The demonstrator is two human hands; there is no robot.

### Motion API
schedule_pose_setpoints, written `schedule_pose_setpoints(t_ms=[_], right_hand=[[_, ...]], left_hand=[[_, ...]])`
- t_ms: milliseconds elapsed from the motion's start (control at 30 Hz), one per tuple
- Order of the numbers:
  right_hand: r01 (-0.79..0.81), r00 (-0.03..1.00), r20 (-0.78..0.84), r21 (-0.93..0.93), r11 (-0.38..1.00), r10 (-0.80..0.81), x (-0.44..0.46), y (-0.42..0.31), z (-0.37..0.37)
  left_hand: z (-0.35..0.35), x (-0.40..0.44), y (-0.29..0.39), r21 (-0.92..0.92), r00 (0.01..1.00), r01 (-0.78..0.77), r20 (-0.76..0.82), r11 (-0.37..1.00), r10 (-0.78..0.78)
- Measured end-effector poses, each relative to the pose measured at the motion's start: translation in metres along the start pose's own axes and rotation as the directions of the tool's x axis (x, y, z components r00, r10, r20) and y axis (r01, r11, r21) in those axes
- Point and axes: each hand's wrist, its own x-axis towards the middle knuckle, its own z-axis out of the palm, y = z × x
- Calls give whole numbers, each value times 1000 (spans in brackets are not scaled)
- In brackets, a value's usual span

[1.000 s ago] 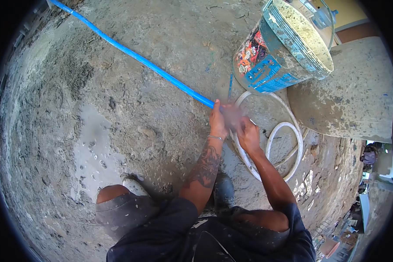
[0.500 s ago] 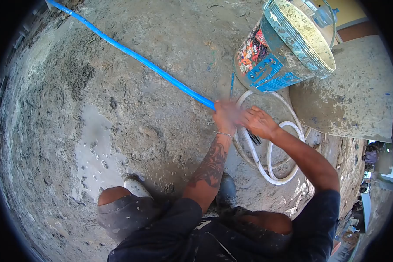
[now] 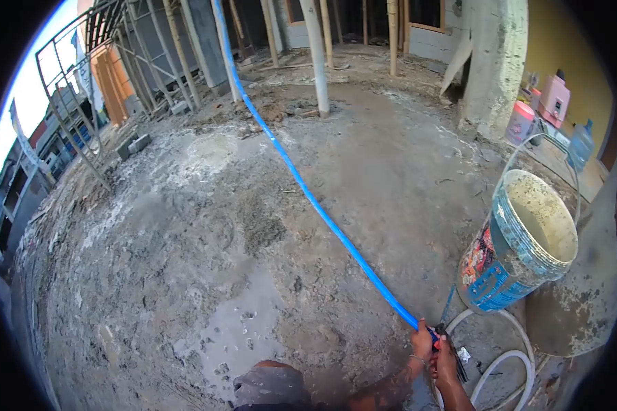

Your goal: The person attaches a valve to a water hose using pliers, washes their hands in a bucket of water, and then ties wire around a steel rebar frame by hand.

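Observation:
A long blue hose point(image 3: 343, 236) runs from the far posts across the muddy ground to my hands. My left hand point(image 3: 421, 342) is closed round its near end. Right against it, my right hand point(image 3: 446, 362) is closed too, at the hose end. A small red and dark piece point(image 3: 434, 337) shows between the hands; its kind is hard to make out. Thin dark prongs show just right of my right hand. A coiled white hose point(image 3: 527, 370) lies on the ground to the right, beside a splattered blue bucket point(image 3: 487, 291).
A mud-spattered rounded surface point(image 3: 572, 312) stands behind the bucket. Further back are a concrete column point(image 3: 493, 68), a water bottle point(image 3: 581, 145) and a pink container point(image 3: 519, 123). Upright poles point(image 3: 315, 58) and scaffolding point(image 3: 65, 89) stand at the back. A wet puddle point(image 3: 243, 329) lies left of my hands.
My view has tilted up and shifted left, bringing the posts and building into sight. Both hands stay together at the blue hose's end, where a red piece now shows.

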Motion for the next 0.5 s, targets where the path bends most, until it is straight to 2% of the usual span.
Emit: schedule_pose_setpoints(t_ms=[33,67,133,167,233,267,300,333,367,400,433,500], right_hand=[[184,983,3,-16,983,-184,14,12,5],[58,995,79,44,997,-62,26,17,-1],[-47,993,108,-13,999,49,26,11,-3],[-47,989,134,-62,997,55,30,13,-2],[15,971,235,113,993,-42,39,21,-6],[14,970,241,97,995,-37,68,37,-14],[-364,777,613,249,898,145,127,64,-29],[-713,425,891,221,666,159,183,89,-54],[-713,431,887,223,665,164,113,59,-31],[-352,792,587,211,912,170,71,41,-10],[19,980,200,-3,1000,-18,27,15,-3],[66,978,200,-23,998,-60,27,13,-1]], left_hand=[[-8,5,4,264,997,1,72,965,-20],[-37,8,15,222,999,-36,41,974,27],[-83,-7,35,184,991,-124,74,975,112],[-104,-20,36,176,987,-149,91,973,134],[-134,-47,34,189,976,-181,157,965,152],[-145,-59,34,204,967,-198,200,959,157],[-156,-70,37,225,956,-215,247,950,158],[-164,-80,39,247,942,-230,298,941,152],[-170,-89,40,267,926,-244,350,932,141],[-176,-101,43,290,908,-255,401,923,125],[-182,-108,45,311,885,-269,453,912,106],[-172,-120,61,350,835,-282,548,893,49]])
